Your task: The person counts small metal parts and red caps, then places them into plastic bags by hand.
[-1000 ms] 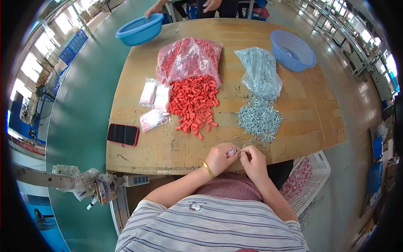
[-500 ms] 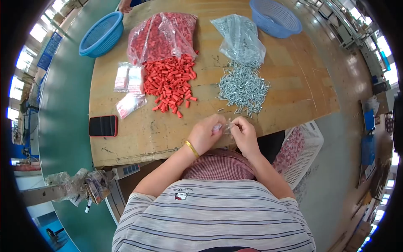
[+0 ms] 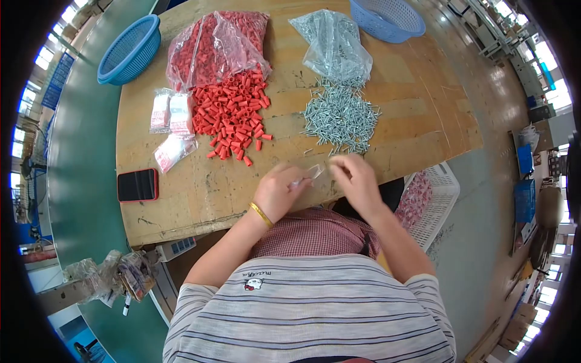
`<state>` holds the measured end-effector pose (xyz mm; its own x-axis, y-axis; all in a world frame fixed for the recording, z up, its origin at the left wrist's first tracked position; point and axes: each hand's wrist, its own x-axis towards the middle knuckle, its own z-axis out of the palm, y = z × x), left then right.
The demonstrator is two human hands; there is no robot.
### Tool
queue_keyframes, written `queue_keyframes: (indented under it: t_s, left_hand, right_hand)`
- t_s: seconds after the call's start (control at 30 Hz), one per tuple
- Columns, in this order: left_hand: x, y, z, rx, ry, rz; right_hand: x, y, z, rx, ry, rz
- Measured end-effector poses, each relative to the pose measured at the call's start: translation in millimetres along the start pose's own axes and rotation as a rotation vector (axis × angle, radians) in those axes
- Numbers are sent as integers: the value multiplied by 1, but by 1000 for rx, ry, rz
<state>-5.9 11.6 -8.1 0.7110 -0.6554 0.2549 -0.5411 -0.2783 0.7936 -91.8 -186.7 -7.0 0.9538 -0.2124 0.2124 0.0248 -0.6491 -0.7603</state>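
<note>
My left hand (image 3: 279, 192), with a yellow bracelet at the wrist, is closed on a small clear plastic bag (image 3: 315, 173) near the table's front edge. To its right, just below the screw pile, is my right hand (image 3: 357, 181); its fingers are curled and blurred, and anything between them is hidden. Red plastic plugs (image 3: 233, 115) lie heaped beyond my left hand, spilling from a large clear bag (image 3: 218, 51). Silver screws (image 3: 342, 116) are piled in front of another clear bag (image 3: 339, 51).
Small packets (image 3: 174, 151) and a phone (image 3: 138, 185) lie at the left of the wooden table (image 3: 423, 130). Blue baskets (image 3: 130, 51) (image 3: 390, 21) stand at the far corners. A white crate (image 3: 445, 202) with filled packets is below the front right edge.
My hands have moved apart, the right one away from the small bag. The bag now sticks out from my left hand. The whole view has shifted slightly.
</note>
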Motion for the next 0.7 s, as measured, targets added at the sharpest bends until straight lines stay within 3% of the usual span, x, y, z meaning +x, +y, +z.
queue_keyframes:
  t_s: [0.1,0.2,0.4,0.53,0.63,0.7]
  left_hand:
    - [-1,1,-8,16,-33,-55]
    - [-3,3,-10,33,-57,-77]
    - [-5,3,-11,46,-59,-52]
    - [-1,0,-13,64,-56,-60]
    - [1,-4,-16,89,-64,-49]
    - [4,-8,-15,112,-67,-17]
  right_hand:
    - [25,8,-19,-408,-4,-297]
    - [45,16,-25,-680,-178,-549]
    - [67,10,-14,-883,-351,-759]
    - [79,14,-10,-846,-374,-713]
    - [78,19,-15,-622,-306,-487]
    - [76,14,-18,-242,-297,-225]
